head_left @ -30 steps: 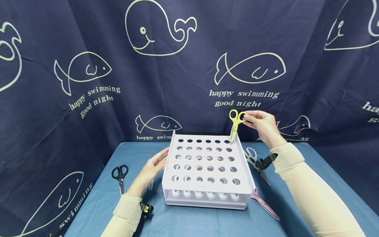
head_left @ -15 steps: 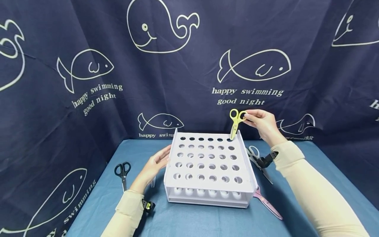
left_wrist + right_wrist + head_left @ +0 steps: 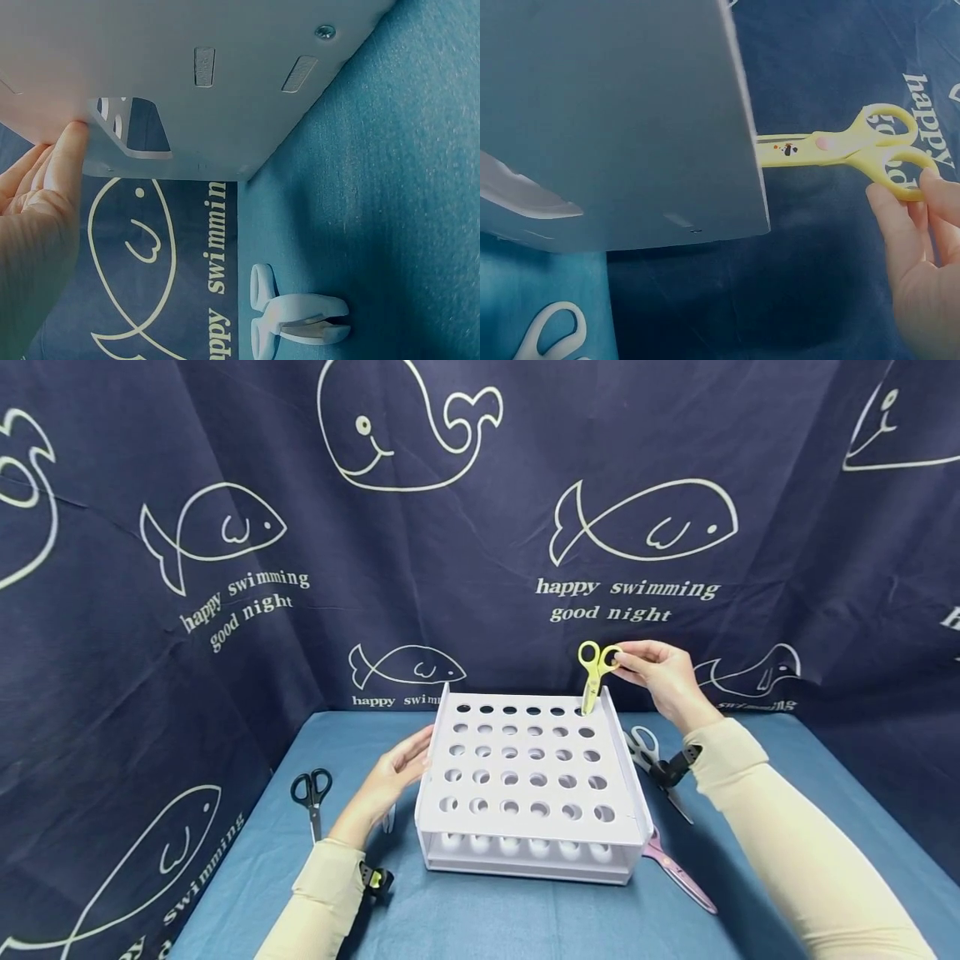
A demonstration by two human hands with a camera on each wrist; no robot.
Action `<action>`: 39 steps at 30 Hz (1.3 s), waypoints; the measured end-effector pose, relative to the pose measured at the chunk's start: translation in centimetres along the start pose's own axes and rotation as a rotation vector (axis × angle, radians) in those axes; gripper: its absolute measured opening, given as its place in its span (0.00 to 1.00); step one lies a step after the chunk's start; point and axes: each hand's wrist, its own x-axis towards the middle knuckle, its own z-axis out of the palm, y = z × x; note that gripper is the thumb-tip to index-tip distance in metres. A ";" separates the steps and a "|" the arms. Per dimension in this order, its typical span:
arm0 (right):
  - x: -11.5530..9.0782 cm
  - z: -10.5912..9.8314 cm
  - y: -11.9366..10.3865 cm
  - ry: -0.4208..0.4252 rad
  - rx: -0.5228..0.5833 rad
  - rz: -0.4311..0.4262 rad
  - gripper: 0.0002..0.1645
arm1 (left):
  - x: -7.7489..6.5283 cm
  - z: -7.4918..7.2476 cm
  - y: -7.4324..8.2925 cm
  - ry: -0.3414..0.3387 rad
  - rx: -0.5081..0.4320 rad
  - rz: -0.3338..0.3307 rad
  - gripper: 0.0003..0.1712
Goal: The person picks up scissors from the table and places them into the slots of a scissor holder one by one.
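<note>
My right hand (image 3: 660, 677) pinches one handle loop of the yellow scissors (image 3: 592, 674) between thumb and fingers. The scissors point down, tips at the back right hole of the white rack (image 3: 525, 764); in the right wrist view the rack's side panel hides their lower end. Rows of round holes cover the rack's top. My left hand (image 3: 390, 781) rests with extended fingers against the rack's left side. In the left wrist view, the fingertips (image 3: 73, 135) touch the side panel near its cutout.
Black scissors (image 3: 311, 793) lie on the blue cloth at left. Small white scissors (image 3: 300, 315) lie beside the rack's left side. White-handled scissors (image 3: 643, 747) and pink scissors (image 3: 678, 872) lie to the right. A dark blue curtain (image 3: 480, 568) hangs behind the table.
The yellow scissors and my right hand have lowered slightly toward the back right hole. My left hand stays against the rack. The head view has shifted a little.
</note>
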 end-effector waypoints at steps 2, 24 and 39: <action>-0.1 0.0 0.1 0.009 -0.026 0.012 0.08 | 0.0 0.0 0.0 0.000 -0.001 0.000 0.33; -0.5 -0.6 1.3 -0.040 -0.620 -0.026 0.19 | -0.1 0.0 0.1 0.001 0.000 -0.002 0.33; -0.7 -0.5 1.9 -0.069 -0.667 -0.045 0.18 | 0.0 0.0 0.0 -0.011 0.001 0.008 0.33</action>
